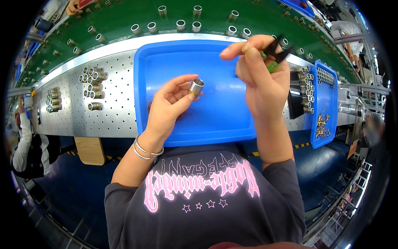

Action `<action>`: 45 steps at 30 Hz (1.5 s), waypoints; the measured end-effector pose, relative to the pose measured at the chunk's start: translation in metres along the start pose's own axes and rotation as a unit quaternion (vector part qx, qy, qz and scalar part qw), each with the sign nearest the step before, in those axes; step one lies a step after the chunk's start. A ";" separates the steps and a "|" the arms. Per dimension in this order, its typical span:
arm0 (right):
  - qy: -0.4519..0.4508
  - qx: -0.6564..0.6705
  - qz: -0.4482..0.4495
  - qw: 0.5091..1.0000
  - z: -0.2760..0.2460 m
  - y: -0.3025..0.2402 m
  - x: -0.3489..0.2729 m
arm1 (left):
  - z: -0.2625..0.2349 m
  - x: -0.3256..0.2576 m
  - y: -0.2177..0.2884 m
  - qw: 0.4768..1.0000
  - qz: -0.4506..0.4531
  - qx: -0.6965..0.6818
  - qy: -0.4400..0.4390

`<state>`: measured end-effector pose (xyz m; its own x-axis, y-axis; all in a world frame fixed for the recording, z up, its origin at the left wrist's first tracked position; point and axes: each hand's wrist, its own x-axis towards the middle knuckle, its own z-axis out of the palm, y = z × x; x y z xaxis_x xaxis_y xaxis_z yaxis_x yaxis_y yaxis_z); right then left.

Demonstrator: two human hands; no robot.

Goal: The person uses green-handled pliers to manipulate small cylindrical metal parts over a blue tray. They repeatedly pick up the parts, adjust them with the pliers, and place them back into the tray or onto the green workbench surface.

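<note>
My left hand [166, 106] pinches a short silvery metal sleeve [197, 86] between thumb and fingers, its open end tilted up. A narrow yellowish band shows at the sleeve's lower end. Raised over the right part of a blue tray [186, 140], my right hand [265, 83] is closed around a black tool [278, 50] with two pointed prongs and green parts; its exact kind is unclear. The right thumb and forefinger point left, apart from the sleeve. Something reddish-brown in the tray is mostly hidden behind my left hand.
Several metal sleeves stand on the green conveyor [120, 18] beyond the tray. Grouped sleeves [93, 88] stand on the perforated metal table [120, 114] at left. On the right are more sleeves [307, 89] and a smaller blue tray [329, 97] holding rings and brass-coloured pieces. Other people work nearby.
</note>
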<state>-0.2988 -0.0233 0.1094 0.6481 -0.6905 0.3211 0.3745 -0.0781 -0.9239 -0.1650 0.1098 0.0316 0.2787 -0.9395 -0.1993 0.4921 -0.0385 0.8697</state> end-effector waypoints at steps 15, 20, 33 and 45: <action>-0.062 -0.429 -0.015 0.901 0.006 0.041 -0.029 | 0.004 0.002 0.007 0.995 0.021 -0.064 0.074; -0.045 -0.416 -0.015 0.908 0.004 0.045 -0.031 | 0.006 0.000 0.009 0.997 0.024 -0.039 0.067; -0.033 -0.397 -0.007 0.917 0.003 0.045 -0.033 | 0.009 -0.001 0.009 0.996 0.029 -0.049 0.063; -0.049 -0.344 0.121 0.930 0.007 0.038 -0.029 | 0.011 0.001 0.012 0.993 0.005 -0.101 0.058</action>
<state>-0.2982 -0.0010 0.0661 0.7286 -0.6810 0.0736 -0.2805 -0.3946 -0.8750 -0.1683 0.1050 0.0472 0.3724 -0.8933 -0.2517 0.6406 0.0512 0.7662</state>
